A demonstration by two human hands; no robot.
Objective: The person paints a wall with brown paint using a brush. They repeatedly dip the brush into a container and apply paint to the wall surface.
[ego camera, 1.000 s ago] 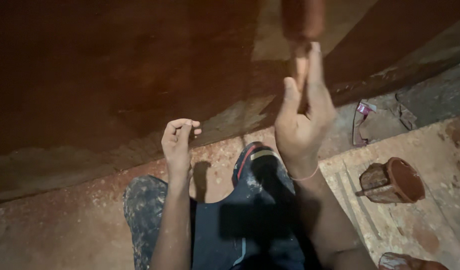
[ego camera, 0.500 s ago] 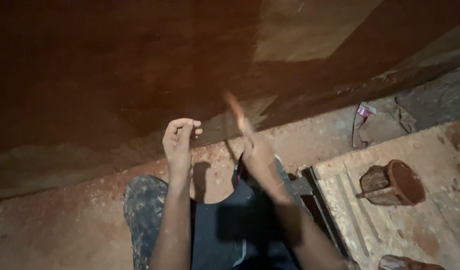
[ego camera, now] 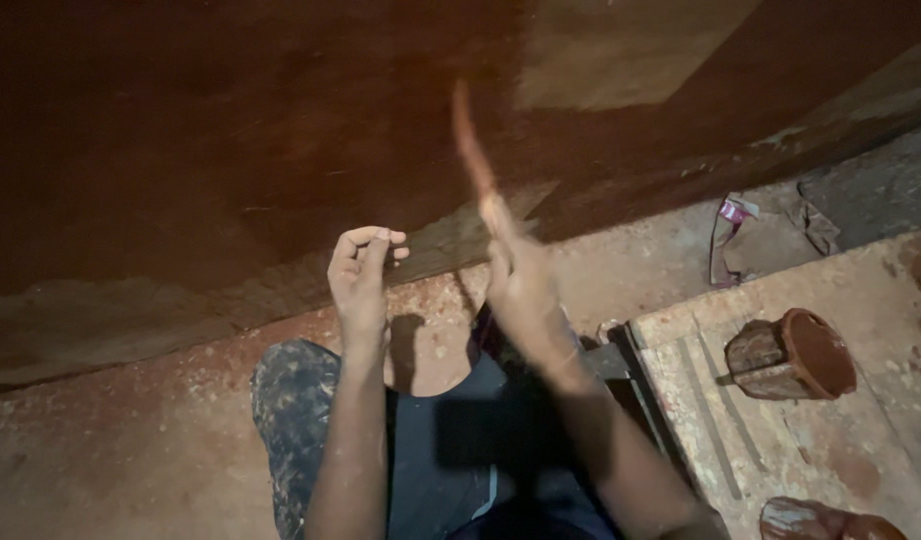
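The right hand (ego camera: 520,280) has swung up again since half a second ago, its brush (ego camera: 470,140) now blurred against the dark board (ego camera: 230,130), while the left hand (ego camera: 360,275) hasn't budged. Most of that board looks stained deep red-brown; a pale bare patch (ego camera: 620,60) remains top right, and the lower edge looks raw. Right fingers are wrapped round the brush handle, though blur hides the grip's detail. Left fingers (ego camera: 375,238) are loosely curled, empty, hovering near the board's lower edge. A stained cup (ego camera: 795,355) lies tipped on the plank (ego camera: 700,420) to the right.
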